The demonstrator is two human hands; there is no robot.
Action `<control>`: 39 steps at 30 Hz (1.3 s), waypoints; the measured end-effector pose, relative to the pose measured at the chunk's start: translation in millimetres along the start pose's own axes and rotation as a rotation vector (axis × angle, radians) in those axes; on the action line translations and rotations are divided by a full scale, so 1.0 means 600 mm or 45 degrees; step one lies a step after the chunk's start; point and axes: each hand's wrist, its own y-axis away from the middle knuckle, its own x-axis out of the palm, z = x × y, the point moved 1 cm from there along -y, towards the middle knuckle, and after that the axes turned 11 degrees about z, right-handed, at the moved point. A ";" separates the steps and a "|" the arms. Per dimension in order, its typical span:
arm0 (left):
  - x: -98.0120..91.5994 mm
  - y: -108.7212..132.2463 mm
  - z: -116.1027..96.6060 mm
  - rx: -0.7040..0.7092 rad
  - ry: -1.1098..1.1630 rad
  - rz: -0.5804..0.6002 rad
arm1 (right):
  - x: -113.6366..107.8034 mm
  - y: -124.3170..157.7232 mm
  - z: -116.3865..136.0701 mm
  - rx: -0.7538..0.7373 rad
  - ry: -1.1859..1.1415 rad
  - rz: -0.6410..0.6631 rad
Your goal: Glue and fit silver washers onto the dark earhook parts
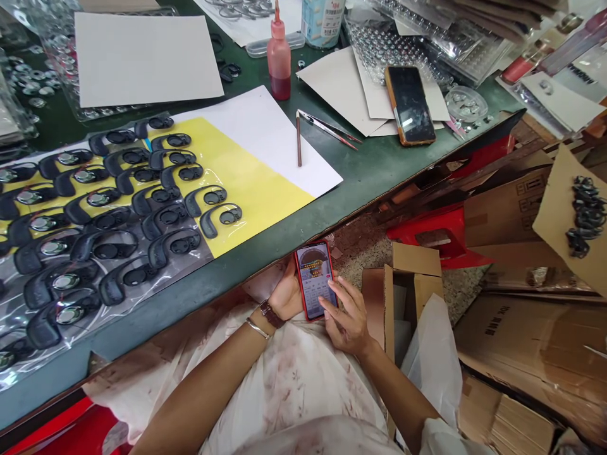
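The left hand [289, 292] grips a red-cased phone [310, 294] just beside the bench [398, 170]. The right hand [349, 321], loosely open, is over its screen; whether it touches cannot be told. From there, tweezers [327, 129] lie at twelve o'clock, a second phone [410, 104] at one, an open carton [427, 287] at three, black ear-hook pieces [107, 219] between nine and ten.
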 end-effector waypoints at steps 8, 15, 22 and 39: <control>-0.001 -0.002 0.002 0.040 0.002 -0.013 | 0.004 -0.021 0.014 0.052 -0.022 0.142; 0.005 -0.003 0.001 0.054 -0.004 -0.032 | 0.004 -0.024 0.016 0.059 -0.023 0.127; 0.007 -0.002 0.002 0.047 -0.002 -0.047 | 0.003 -0.016 0.004 0.082 -0.040 0.011; 0.001 -0.002 0.002 0.038 0.005 -0.030 | 0.008 -0.023 0.004 0.129 0.013 0.065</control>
